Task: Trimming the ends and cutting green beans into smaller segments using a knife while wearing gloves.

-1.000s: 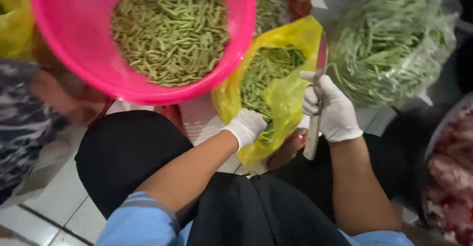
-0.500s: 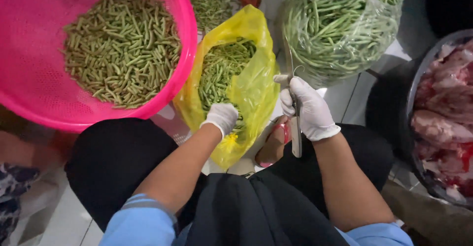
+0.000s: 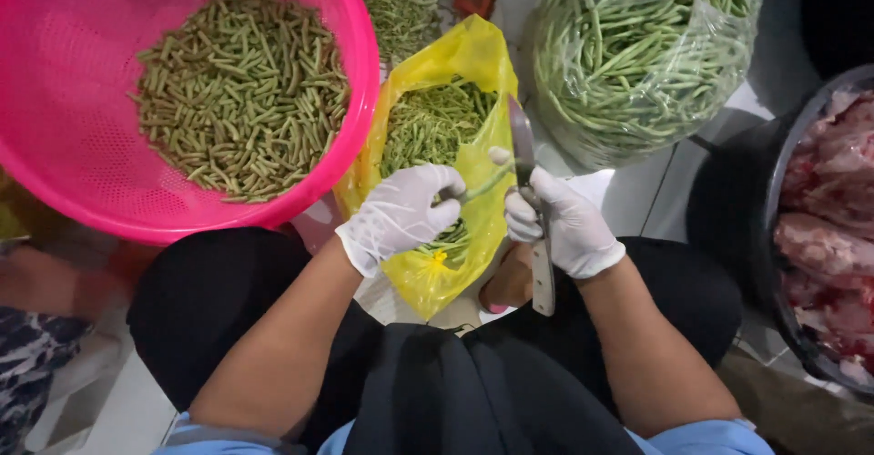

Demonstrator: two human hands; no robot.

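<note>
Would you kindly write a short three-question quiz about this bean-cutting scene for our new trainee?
1. True or false: the right hand holds a knife.
2. What colour is the basket of cut bean pieces?
3. The left hand pinches a bean above which bag? A) yellow bag B) clear bag of long beans

Key
1. True.
2. Pink.
3. A.
</note>
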